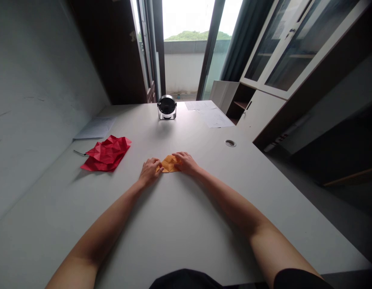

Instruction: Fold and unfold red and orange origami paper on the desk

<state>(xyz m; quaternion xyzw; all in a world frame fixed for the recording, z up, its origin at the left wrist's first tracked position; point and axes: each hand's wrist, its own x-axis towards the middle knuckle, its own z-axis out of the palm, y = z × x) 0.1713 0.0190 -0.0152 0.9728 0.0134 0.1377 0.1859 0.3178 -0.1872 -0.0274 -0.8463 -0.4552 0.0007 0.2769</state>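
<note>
A small piece of folded orange paper [169, 164] lies on the white table [161, 224], with crease lines across it. My left hand [150, 170] grips its left end, thumb and fingers closed over the edge. At the opposite end my right hand [186, 163] holds the paper too, its fingers bent over the top and the thumb at the near side. Both hands rest low at the tabletop, and parts of the paper's two ends are hidden under the fingers.
Creased red paper [107, 153] lies to the left, a thin dark cord [80, 152] beside it. A round black and silver device [167, 107] stands at the back. White sheets [214, 116] lie back right, more papers [95, 127] by the left wall. A cable hole [230, 143] is at right.
</note>
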